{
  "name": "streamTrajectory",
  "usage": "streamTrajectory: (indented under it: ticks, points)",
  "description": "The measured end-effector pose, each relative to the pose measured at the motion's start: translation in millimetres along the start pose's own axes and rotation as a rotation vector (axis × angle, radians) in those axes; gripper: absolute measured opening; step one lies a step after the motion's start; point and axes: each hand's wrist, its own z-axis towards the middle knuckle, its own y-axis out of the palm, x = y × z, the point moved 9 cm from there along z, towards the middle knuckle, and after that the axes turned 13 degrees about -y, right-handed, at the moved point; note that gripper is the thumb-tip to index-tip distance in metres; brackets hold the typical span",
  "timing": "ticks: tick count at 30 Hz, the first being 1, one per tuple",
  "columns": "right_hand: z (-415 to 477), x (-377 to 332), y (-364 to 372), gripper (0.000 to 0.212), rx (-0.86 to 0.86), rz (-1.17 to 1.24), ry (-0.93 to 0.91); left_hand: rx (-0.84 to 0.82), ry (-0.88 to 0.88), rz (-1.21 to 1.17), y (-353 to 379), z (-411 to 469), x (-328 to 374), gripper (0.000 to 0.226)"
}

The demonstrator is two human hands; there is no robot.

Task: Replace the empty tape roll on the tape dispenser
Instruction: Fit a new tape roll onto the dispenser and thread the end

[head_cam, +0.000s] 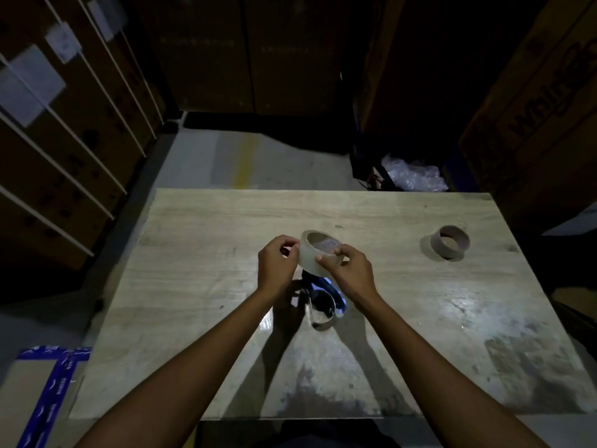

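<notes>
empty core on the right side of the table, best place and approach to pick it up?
Judging from this view, take the empty core by its thin cardboard wall, one finger inside the bore and thumb outside, coming from above. It seems to stand on its end on the table with the open bore facing up and bare table around it, so the top rim is free. Both hands are busy with the new tape roll.
</notes>
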Motion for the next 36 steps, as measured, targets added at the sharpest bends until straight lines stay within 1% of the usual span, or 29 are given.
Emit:
streamTrajectory:
  ticks: [4,6,9,12,13,15,17,20,22,24,26,27,29,33,36]
  points:
    - [-27,-7,4,0.025,0.057,-0.109,-0.087,-0.029,-0.047,-0.033,-5,-21,-29,0.011]
    - [-43,-6,12,0.023,0.053,-0.178,-0.133,-0.034,-0.082,-0.056,-8,-32,-45,0.011]
    - [-67,6,31,0.026,-0.004,-0.257,-0.139,-0.051,-0.162,-0.099,-10,-49,-71,0.013]
    - [-86,13,42,0.026,0.011,-0.278,-0.21,-0.097,-0.353,-0.299,-6,-61,-103,0.013]
    - [-91,14,45,0.027,0.007,-0.288,-0.215,-0.119,-0.393,-0.325,-3,-63,-110,0.013]
    - [-97,14,50,0.033,-0.005,-0.294,-0.207,-0.159,-0.403,-0.24,1,-63,-118,0.015]
    - [-100,11,52,0.041,-0.019,-0.281,-0.224,-0.165,-0.441,-0.188,2,-62,-124,0.013]
    - [-102,11,53,0.051,-0.032,-0.196,-0.294,-0.092,-0.466,-0.113,-10,-55,-131,0.01]
    - [-105,23,49,0.05,0.023,-0.141,-0.228,-0.073,-0.465,-0.08,-16,-51,-133,0.011]
    - [-106,43,38,0.043,0.152,-0.125,-0.084,-0.056,-0.467,-0.07,-21,-49,-134,0.012]
    - [-106,62,29,0.034,0.252,-0.176,0.055,-0.034,-0.46,-0.058,-24,-46,-135,0.012]
    - [-104,69,28,0.031,0.261,-0.212,0.108,-0.031,-0.45,-0.047,-24,-45,-133,0.012]
    - [-96,80,29,0.028,0.228,-0.264,0.172,-0.042,-0.425,-0.021,-20,-44,-129,0.01]
    - [-76,91,34,0.027,0.157,-0.281,0.185,-0.093,-0.359,0.03,-6,-42,-115,0.012]
    - [-62,89,31,0.023,0.144,-0.173,0.156,-0.129,-0.329,0.066,6,-42,-105,0.014]
